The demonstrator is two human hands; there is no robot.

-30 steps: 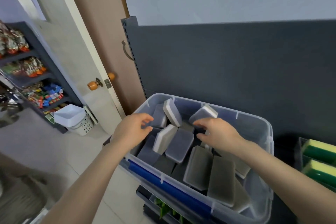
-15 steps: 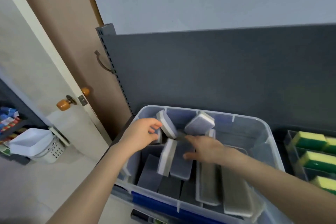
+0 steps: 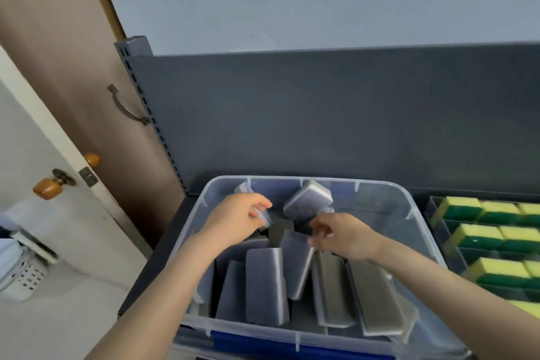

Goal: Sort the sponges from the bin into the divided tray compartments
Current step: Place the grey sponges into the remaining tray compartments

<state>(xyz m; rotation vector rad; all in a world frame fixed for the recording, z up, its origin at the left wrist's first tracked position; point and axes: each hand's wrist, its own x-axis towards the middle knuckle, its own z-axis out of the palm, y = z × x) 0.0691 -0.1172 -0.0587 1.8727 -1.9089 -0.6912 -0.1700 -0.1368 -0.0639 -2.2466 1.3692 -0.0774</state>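
Left hand [image 3: 233, 221]: reaches into the back left part of the clear bin [image 3: 415, 199], thumb and fingers curled round one grey sponge [image 3: 265, 218] that stands on edge near the bin's rear wall. Right hand [image 3: 343, 235]: held over the middle of the bin, well apart from the left hand, fingers bent and blurred; whether they grip anything cannot be told. Just behind the right hand a tilted sponge [image 3: 308, 199] leans with its white edge uppermost. Nearer the viewer, the other loose sponges [image 3: 264, 283] lie packed in the bin, most on edge and leaning on one another, blue-grey to the left and darker grey to the right. To the right of the bin, just beside it, sits the divided tray [image 3: 435, 204], its compartments holding rows of yellow-and-green sponges [image 3: 479, 235]. A dark grey shelf panel [image 3: 321, 114] rises behind both. At far left, a pale door [image 3: 35, 137] with orange knobs and, below it, a white basket [image 3: 26, 278].
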